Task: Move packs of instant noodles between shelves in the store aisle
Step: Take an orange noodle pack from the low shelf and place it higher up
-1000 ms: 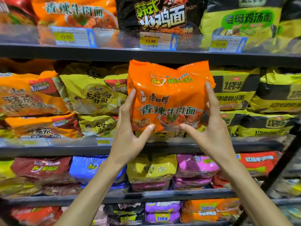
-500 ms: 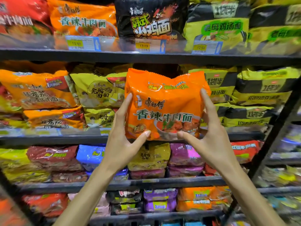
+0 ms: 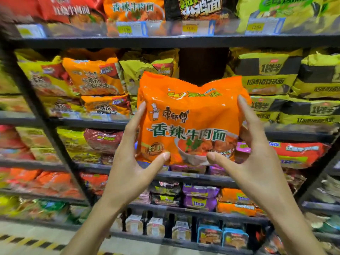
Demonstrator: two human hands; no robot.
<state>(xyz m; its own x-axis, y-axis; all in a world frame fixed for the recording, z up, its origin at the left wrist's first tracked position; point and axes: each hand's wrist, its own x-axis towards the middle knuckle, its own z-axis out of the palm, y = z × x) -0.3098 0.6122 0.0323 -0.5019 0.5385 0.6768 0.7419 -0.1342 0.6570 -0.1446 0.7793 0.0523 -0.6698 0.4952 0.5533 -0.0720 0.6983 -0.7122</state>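
- Both hands gripped one orange noodle pack, one on each side.
- The left hand pressed its thumb on the pack's front near the lower left corner, with its fingers up the left edge and behind.
- The right hand mirrored it, thumb on the front near the printed bowl and forefinger up the right edge.
- The pack was upright with its printed front towards the camera, in the air in front of the shelves and touching none of them.
- Behind its upper edge lay a dark gap in the second row, between yellow packs on the left and yellow-and-black packs on the right.
- The top shelf rail carried price tags, with a black pack and another orange pack above them.
- Purple packs sat on a lower shelf, below the hands.
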